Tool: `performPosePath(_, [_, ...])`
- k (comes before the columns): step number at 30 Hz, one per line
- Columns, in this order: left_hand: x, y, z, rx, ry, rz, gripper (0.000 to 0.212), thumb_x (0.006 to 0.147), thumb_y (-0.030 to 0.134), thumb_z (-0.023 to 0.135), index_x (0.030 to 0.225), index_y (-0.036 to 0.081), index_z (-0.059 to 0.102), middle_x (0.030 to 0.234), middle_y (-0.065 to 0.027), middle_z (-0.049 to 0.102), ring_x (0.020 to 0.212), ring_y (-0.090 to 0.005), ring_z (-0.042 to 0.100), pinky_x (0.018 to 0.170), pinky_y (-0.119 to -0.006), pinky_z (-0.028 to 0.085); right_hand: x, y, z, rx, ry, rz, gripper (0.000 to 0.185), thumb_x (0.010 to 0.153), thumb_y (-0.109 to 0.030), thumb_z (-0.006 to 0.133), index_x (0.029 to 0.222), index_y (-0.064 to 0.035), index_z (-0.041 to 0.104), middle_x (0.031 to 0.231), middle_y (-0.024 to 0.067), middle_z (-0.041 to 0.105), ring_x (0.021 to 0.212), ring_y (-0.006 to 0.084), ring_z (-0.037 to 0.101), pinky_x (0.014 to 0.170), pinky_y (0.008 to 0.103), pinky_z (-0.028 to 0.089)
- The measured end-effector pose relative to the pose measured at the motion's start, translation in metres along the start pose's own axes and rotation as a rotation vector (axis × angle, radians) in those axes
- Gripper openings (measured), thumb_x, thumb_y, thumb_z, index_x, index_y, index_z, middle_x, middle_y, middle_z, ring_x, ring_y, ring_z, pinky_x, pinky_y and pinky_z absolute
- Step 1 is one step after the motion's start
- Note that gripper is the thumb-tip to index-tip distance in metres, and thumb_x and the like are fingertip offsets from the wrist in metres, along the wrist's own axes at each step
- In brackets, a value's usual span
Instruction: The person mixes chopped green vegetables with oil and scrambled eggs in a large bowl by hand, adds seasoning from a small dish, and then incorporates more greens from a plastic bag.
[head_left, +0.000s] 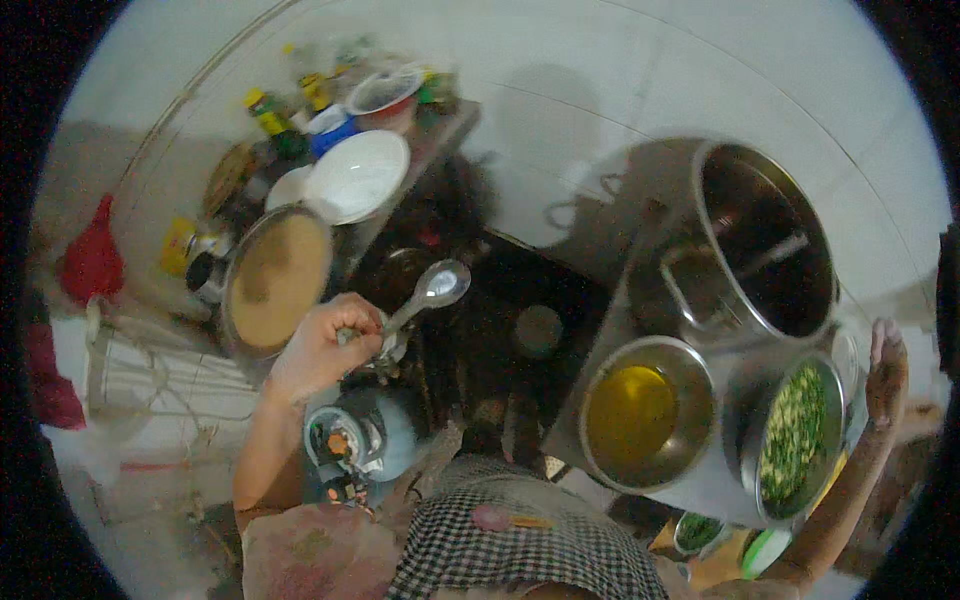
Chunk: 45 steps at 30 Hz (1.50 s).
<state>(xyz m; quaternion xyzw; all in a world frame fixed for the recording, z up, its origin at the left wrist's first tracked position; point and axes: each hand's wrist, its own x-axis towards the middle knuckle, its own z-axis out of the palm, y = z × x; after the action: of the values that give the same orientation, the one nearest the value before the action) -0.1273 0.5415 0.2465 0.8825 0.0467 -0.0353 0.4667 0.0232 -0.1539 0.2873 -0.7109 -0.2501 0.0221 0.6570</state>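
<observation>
My left hand (334, 341) grips the handle of a metal spoon (444, 283), its bowl pointing up and to the right over a dark area. Just left of that hand is a large metal bowl holding a tan mixture (279, 281). My right hand (887, 375) is at the far right, beyond a metal bowl of chopped greens (795, 439); its fingers look stretched out and I see nothing held. Between the hands, nearer the right, stands a metal bowl with yellow oil-like liquid (637, 416).
A big metal pot (765, 240) stands at the right back. White bowls (360, 176), bottles (274, 124) and a blue container (332, 129) crowd a ledge at upper left. Below my left hand is a bluish bin (397, 435) with waste. A red funnel-shaped thing (94, 255) hangs far left.
</observation>
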Motion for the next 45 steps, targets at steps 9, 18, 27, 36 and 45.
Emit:
performPosePath(9, [-0.065, -0.065, -0.109, 0.039, 0.307, -0.071, 0.007, 0.070, 0.000, 0.060, 0.070, 0.000, 0.053, 0.083, -0.0078, 0.054, 0.080, -0.0159, 0.052, 0.073, -0.027, 0.039, 0.284, 0.007, 0.421, 0.025, -0.252, -0.079, 0.022, 0.081, -0.003, 0.056, 0.102, 0.0026, 0.056, 0.107, 0.0136, 0.056, 0.102, 0.0197, 0.053, 0.093, 0.0274, 0.041])
performPosePath(18, [-0.077, -0.109, -0.171, 0.161, 0.449, -0.087, 0.011, 0.069, 0.008, 0.061, 0.071, 0.001, 0.053, 0.079, -0.0062, 0.053, 0.077, -0.0149, 0.049, 0.072, -0.027, 0.039, 0.377, 0.101, 0.653, 0.431, -0.367, 0.487, 0.032, 0.075, 0.006, 0.039, 0.106, 0.0069, 0.048, 0.103, 0.0174, 0.054, 0.091, 0.0281, 0.058, 0.078, 0.0369, 0.053])
performPosePath(27, [0.055, -0.128, -0.211, 0.356, 0.270, -0.159, 0.021, 0.072, 0.019, 0.058, 0.076, -0.001, 0.058, 0.070, -0.0074, 0.056, 0.067, -0.0165, 0.053, 0.064, -0.030, 0.043, 0.324, 0.126, 0.618, 0.017, -0.311, -0.022, 0.028, 0.086, -0.021, 0.057, 0.104, 0.0008, 0.057, 0.106, 0.0108, 0.058, 0.097, 0.0199, 0.056, 0.089, 0.0276, 0.043])
performPosePath(36, [0.176, -0.150, -0.175, 0.642, -0.104, -0.248, 0.025, 0.069, 0.028, 0.059, 0.079, 0.007, 0.067, 0.079, -0.0137, 0.064, 0.076, -0.0281, 0.061, 0.071, -0.036, 0.047, 0.185, 0.054, 0.297, -0.216, 0.192, -0.031, 0.039, 0.088, -0.008, 0.047, 0.124, 0.0052, 0.042, 0.133, 0.0155, 0.039, 0.123, 0.0232, 0.037, 0.104, 0.0351, 0.027])
performPosePath(45, [0.171, -0.191, -0.223, 0.801, 0.457, -0.657, 0.037, 0.075, 0.030, 0.052, 0.101, 0.005, 0.063, 0.107, -0.0139, 0.060, 0.100, -0.0289, 0.057, 0.085, -0.038, 0.045, -0.001, -0.026, 0.245, -0.992, 0.630, 0.153, 0.043, 0.093, -0.018, 0.029, 0.132, -0.0017, 0.035, 0.139, 0.0118, 0.030, 0.128, 0.0234, 0.027, 0.104, 0.0348, 0.023])
